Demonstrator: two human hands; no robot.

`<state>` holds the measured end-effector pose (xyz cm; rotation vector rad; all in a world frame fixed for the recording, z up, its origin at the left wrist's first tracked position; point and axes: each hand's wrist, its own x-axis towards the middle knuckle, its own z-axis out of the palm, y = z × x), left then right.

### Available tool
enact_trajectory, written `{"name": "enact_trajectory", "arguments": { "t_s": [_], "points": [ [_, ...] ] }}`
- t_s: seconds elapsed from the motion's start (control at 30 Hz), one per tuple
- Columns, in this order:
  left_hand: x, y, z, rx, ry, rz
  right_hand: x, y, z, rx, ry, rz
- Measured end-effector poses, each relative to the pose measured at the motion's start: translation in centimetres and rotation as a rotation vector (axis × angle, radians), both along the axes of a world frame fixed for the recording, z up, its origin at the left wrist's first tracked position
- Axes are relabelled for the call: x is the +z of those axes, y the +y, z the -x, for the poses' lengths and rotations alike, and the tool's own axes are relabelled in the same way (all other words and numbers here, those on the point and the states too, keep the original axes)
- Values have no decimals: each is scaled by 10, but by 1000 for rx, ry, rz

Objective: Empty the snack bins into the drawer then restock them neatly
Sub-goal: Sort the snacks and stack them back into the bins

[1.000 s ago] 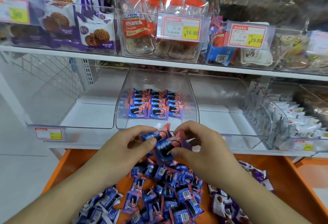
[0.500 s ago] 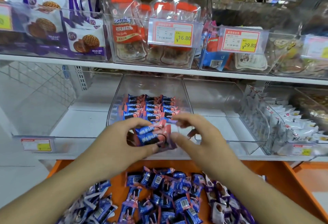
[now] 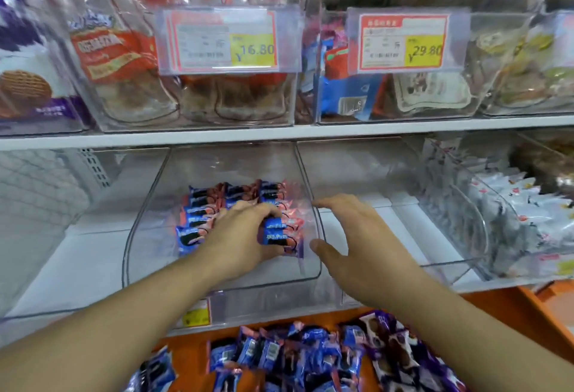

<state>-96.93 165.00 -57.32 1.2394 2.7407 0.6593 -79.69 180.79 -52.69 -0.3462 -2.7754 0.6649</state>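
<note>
My left hand (image 3: 245, 236) reaching inside clear middle bin (image 3: 149, 221), grip pinching blue-and-pink snack packets (image 3: 276, 231) at front of packet rows (image 3: 217, 205) in bin. My right hand (image 3: 357, 236) hovering just right of bin, grip spread, holding nothing. Loose packets (image 3: 295, 357) lying in orange drawer (image 3: 512, 314) below bin.

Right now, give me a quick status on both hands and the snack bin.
Left hand inside clear bin, gripping blue-pink snack packs at the front of the rows. Right hand open, beside the bin's right wall. Nothing blocking.
</note>
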Motion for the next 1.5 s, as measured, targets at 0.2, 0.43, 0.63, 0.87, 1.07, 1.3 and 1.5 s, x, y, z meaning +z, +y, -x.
{"name": "enact_trajectory", "arguments": {
  "t_s": [0.2, 0.43, 0.63, 0.87, 1.07, 1.3, 1.5],
  "points": [
    [-10, 9, 11, -41, 153, 53, -7, 4, 0, 6, 41, -2],
    [-11, 14, 11, 3, 183, 99, -8, 3, -2, 2, 33, 7],
    [-5, 9, 7, 1, 186, 148, -7, 3, -4, -4, 15, -1],
    [0, 2, 5, -16, 155, 136, -10, 3, -5, -8, 16, 7],
    [22, -18, -18, -6, 70, -53, -4, 0, -17, 43, 104, -7],
    [25, -100, -109, -131, -260, -244, -17, -37, -64, 416, -34, 153],
    [-118, -145, -117, -23, -406, 130, -145, -35, -69, 333, -572, -17]
  ]
}}
